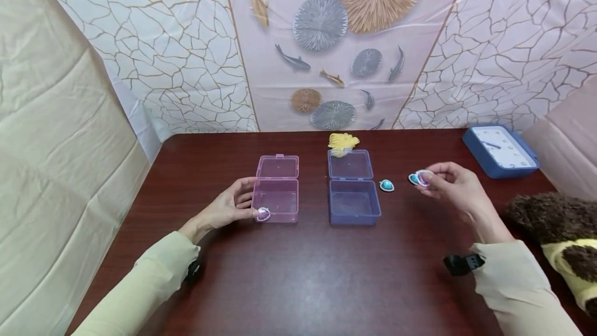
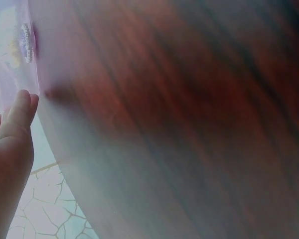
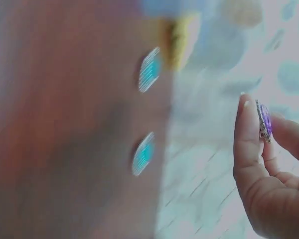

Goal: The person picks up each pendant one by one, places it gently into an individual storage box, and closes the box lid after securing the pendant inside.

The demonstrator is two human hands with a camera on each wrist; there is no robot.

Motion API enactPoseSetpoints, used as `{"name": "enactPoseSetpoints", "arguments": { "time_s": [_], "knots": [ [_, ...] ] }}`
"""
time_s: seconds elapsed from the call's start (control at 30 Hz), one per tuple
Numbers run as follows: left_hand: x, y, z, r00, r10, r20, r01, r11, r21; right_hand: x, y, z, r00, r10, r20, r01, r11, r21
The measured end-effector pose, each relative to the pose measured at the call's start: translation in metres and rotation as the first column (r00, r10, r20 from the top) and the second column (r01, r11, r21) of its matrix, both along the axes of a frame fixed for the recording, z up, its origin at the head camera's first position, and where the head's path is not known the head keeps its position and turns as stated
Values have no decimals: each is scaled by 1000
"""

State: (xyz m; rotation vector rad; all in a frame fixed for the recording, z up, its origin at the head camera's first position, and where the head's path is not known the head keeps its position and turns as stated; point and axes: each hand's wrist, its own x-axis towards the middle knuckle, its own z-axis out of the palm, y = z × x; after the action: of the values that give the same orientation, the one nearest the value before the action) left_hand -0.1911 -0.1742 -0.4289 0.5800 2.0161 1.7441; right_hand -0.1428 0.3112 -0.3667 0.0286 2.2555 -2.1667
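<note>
My left hand (image 1: pixel 228 205) rests against the left side of a pink clear plastic box (image 1: pixel 280 218), its lid raised. Beside the thumb tip, at the box's front left corner, a purple gem with a white beaded rim (image 1: pixel 263 214) shows; it seems to lie inside. Over on the right, my right hand (image 1: pixel 454 185) pinches another purple rimmed gem (image 3: pixel 265 121) between thumb and fingertips, above the table. Just behind it in the head view is a turquoise rimmed gem (image 1: pixel 413 178). A second turquoise gem (image 1: pixel 386 185) lies right of a blue clear plastic box (image 1: pixel 354 219), which also stands open.
A yellow bundle of yarn-like strands (image 1: pixel 342 141) lies behind the blue box's lid. At the back right stands a blue clock (image 1: pixel 501 152) with a white face. Brown fluffy plush (image 1: pixel 555 217) with yellow cloth sits along the right edge. Patterned curtains hang behind the dark wooden table (image 1: pixel 298 274).
</note>
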Motion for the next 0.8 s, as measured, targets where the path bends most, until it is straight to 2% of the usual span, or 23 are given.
{"name": "enactPoseSetpoints", "arguments": {
  "time_s": [0.07,0.13,0.23,0.3,0.43,0.57,0.67,0.8],
  "knots": [
    [-1,0,0,1000,-1,-3,1,1000,1,-4,-23,12,999,26,-33,-29,995,-91],
    [-2,1,0,1000,-6,-10,6,1000,-6,-8,-50,25,998,51,-48,-56,994,-98],
    [-4,4,-1,1000,-16,-17,16,1000,-14,-14,-90,35,994,100,-53,-103,993,-57],
    [-5,6,0,1000,-19,-20,19,1000,-15,-21,-117,36,989,137,-53,-138,990,-18],
    [-5,5,2,1000,-15,-17,15,1000,-10,-32,-174,27,976,219,-16,-218,975,46],
    [-4,3,0,1000,-4,-21,3,1000,-30,-38,-225,12,958,282,54,-285,957,59],
    [-3,2,-1,1000,2,-22,-3,999,-35,-41,-251,0,947,305,101,-314,946,83],
    [-1,0,0,1000,8,-22,-9,1000,-16,-44,-273,-10,945,295,142,-315,937,149]
  ]
}}
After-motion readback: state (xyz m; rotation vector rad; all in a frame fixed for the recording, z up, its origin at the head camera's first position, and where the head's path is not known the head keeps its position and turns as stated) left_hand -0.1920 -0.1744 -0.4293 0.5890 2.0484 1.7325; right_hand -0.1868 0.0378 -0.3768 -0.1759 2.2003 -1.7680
